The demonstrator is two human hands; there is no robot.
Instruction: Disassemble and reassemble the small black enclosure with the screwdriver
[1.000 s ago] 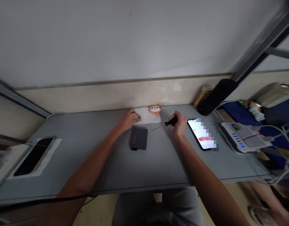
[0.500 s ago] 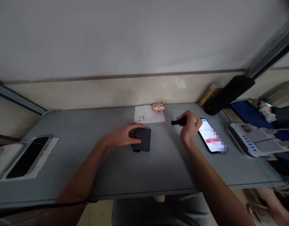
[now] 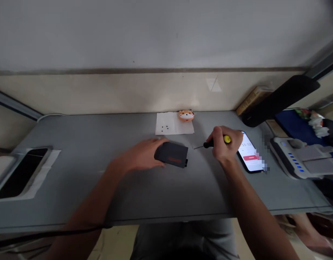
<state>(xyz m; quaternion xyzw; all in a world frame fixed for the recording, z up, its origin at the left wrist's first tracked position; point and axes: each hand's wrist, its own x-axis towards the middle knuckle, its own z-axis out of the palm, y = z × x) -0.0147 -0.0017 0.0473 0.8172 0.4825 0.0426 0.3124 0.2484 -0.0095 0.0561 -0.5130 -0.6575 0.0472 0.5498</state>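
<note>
My left hand [image 3: 144, 153] is closed around the left end of a dark grey rectangular device [image 3: 177, 154] with faint red lettering on its face. A small black part juts from the device's lower right corner. To the right, my right hand [image 3: 222, 142] grips a screwdriver [image 3: 209, 144] with a black and yellow handle. Its thin shaft points left, the tip a little apart from the device. Behind them lies a white paper sheet [image 3: 173, 124] with several tiny dark screws [image 3: 166, 127]. An orange animal-face case [image 3: 186, 115] sits on the sheet's back right corner.
A lit phone [image 3: 251, 153] showing a timer lies beside my right hand. Farther right is a power strip [image 3: 288, 159] with plugs. A black cylindrical object [image 3: 280, 101] leans near a book [image 3: 254, 98]. Another dark phone [image 3: 22, 173] rests on paper at the left.
My left hand has turned the device over, so the face with red lettering shows. My right hand still holds the screwdriver, now angled slightly downward. The camera view has shifted.
</note>
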